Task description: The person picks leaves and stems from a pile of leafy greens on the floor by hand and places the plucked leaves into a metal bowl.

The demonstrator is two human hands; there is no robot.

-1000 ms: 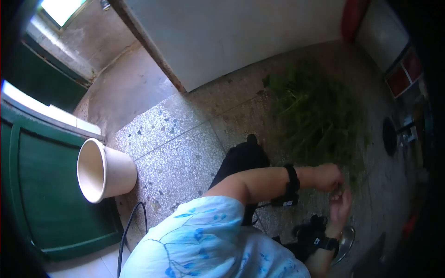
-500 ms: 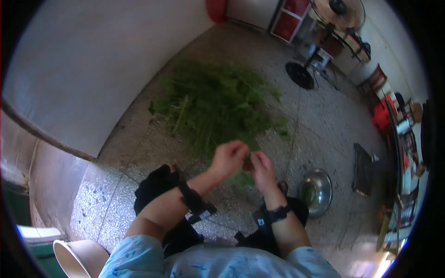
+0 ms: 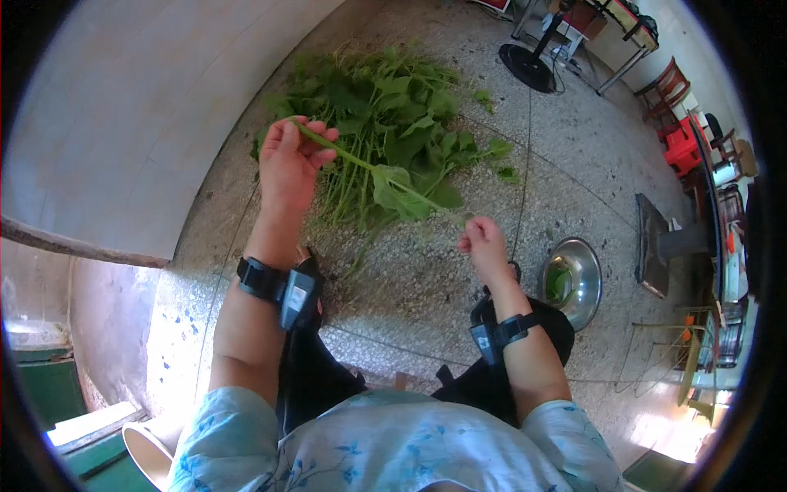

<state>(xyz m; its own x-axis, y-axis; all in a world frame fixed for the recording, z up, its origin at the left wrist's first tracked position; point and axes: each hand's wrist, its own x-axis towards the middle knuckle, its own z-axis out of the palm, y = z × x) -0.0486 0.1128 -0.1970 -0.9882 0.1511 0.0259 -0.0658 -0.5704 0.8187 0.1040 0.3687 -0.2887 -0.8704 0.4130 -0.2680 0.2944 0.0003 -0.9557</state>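
A long leafy green stem (image 3: 351, 157) stretches slantwise between my two hands above the floor. My left hand (image 3: 288, 164) holds its thicker end, the thumb and fingers curled round it. Lower down and to the right, my right hand (image 3: 484, 246) pinches the thin tip with closed fingers. Behind the stem, a big heap of leafy greens (image 3: 410, 107) lies on the floor, its long stalks pointing toward me. By my right knee stands a shiny metal bowl (image 3: 586, 283) with some green leaves (image 3: 559, 283) in it.
A pale wall (image 3: 147, 107) borders the left side. A round black stand base (image 3: 527, 69) is at the far right, near a wooden chair (image 3: 668, 86) and a red stool (image 3: 682, 148). A dark flat platform (image 3: 652, 246) lies right of the bowl; a cream bucket (image 3: 152, 451) stands at lower left.
My hands were close together in front of me; now they are wide apart with the stem stretched between them. The left hand moved up and left, the right slightly down. The view has tilted downward.
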